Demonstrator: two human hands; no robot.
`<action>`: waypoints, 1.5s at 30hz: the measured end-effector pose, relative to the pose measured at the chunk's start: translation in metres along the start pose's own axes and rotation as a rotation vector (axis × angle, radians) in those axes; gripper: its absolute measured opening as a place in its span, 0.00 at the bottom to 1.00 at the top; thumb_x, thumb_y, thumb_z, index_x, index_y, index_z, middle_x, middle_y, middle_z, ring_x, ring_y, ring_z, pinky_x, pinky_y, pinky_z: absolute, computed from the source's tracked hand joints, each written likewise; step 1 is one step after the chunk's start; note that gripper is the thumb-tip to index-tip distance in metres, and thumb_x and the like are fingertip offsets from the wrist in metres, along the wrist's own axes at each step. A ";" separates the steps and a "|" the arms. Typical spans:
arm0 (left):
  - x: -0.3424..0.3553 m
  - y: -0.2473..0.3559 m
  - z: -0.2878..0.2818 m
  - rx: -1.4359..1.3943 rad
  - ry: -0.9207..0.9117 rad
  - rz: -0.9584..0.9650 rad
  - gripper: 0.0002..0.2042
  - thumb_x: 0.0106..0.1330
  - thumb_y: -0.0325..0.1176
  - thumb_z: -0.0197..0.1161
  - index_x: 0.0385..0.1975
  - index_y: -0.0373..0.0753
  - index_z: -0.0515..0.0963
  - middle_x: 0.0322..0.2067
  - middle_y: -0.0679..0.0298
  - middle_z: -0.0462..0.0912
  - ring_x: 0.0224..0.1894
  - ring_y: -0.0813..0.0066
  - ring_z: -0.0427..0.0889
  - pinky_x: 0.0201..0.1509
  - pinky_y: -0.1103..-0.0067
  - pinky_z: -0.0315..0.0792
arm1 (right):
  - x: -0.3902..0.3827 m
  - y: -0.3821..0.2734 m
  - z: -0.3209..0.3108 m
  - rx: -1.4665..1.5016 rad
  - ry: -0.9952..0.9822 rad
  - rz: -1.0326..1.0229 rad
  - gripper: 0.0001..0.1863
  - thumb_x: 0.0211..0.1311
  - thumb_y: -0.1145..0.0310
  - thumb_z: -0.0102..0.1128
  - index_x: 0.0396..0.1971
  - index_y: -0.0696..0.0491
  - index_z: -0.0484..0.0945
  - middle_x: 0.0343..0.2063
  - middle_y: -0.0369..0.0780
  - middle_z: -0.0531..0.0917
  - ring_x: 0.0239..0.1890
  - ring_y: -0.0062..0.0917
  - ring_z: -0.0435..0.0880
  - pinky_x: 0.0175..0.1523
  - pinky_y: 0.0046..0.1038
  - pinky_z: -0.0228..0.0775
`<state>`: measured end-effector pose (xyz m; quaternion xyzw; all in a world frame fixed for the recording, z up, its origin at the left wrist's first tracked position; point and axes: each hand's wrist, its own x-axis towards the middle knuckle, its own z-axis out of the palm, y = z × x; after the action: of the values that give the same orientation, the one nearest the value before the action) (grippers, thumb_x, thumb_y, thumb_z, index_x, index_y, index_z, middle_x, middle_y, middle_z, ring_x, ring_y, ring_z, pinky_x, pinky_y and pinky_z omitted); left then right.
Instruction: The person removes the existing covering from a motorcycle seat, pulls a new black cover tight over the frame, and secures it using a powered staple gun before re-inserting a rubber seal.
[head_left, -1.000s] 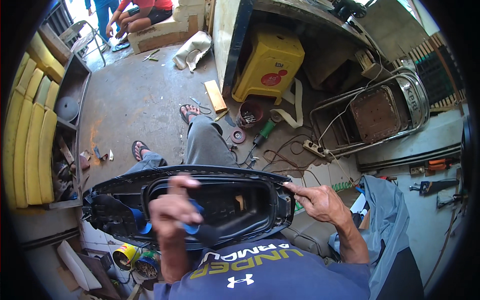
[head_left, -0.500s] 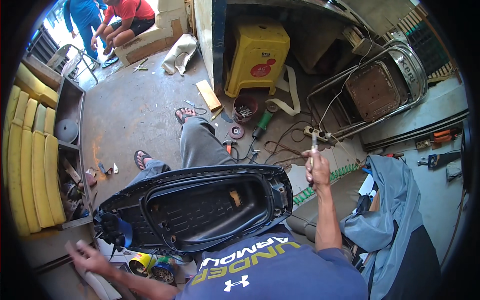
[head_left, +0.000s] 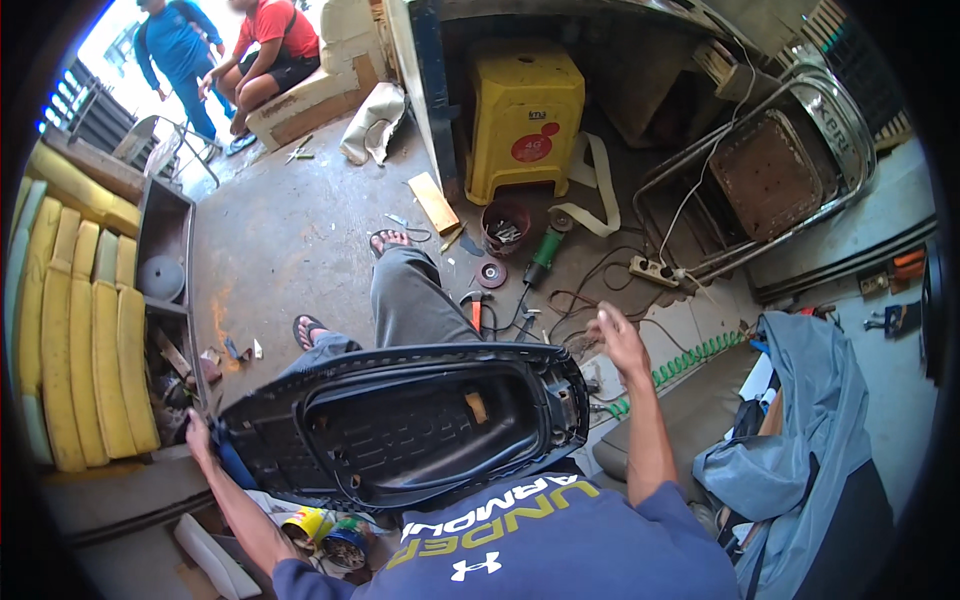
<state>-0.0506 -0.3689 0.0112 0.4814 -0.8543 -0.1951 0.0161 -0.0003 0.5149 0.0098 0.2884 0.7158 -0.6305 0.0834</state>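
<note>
A black plastic motorcycle seat base (head_left: 400, 425) lies upside down across my lap, its hollow underside facing up. My left hand (head_left: 197, 433) grips its left end, next to a bit of blue material (head_left: 235, 468). My right hand (head_left: 615, 340) is raised off the seat's right end with fingers spread and nothing in it. It hovers over the cables on the floor. My legs and sandalled feet stretch out beyond the seat.
On the concrete floor ahead are a yellow plastic stool (head_left: 525, 120), a green angle grinder (head_left: 545, 255), a power strip (head_left: 655, 270), an orange-handled hammer (head_left: 475, 310) and a metal chair frame (head_left: 770, 170). Yellow foam cushions (head_left: 80, 340) stand left, grey-blue cloth (head_left: 810, 440) right. Two people (head_left: 230, 50) are far off.
My left hand came back from low on the left to the seat's left end. My right hand lifted off the seat, rose, and now hangs open slightly lower.
</note>
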 end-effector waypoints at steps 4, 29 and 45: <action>0.009 -0.007 0.008 -0.044 -0.191 -0.158 0.30 0.77 0.60 0.53 0.47 0.34 0.84 0.42 0.54 0.87 0.48 0.66 0.84 0.57 0.71 0.74 | -0.100 -0.037 0.041 0.179 -0.275 0.248 0.36 0.77 0.36 0.44 0.66 0.53 0.73 0.52 0.41 0.84 0.49 0.24 0.85 0.53 0.31 0.81; -0.269 -0.058 0.038 -0.351 0.631 0.296 0.20 0.78 0.37 0.52 0.59 0.27 0.76 0.54 0.48 0.84 0.56 0.56 0.81 0.65 0.72 0.71 | 0.097 -0.076 0.097 -0.141 -0.324 -0.247 0.44 0.79 0.35 0.32 0.65 0.64 0.75 0.65 0.48 0.78 0.70 0.32 0.72 0.75 0.29 0.55; -0.334 0.102 0.037 -0.043 0.298 1.008 0.17 0.59 0.23 0.60 0.49 0.33 0.82 0.44 0.50 0.84 0.46 0.51 0.81 0.58 0.63 0.74 | 0.118 -0.044 0.066 0.076 -0.366 -0.127 0.35 0.82 0.48 0.41 0.68 0.66 0.69 0.65 0.48 0.76 0.68 0.33 0.74 0.75 0.32 0.59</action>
<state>0.0370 -0.0334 0.0663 0.0330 -0.9642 -0.1103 0.2390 -0.1360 0.4871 -0.0223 0.1262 0.6813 -0.7029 0.1611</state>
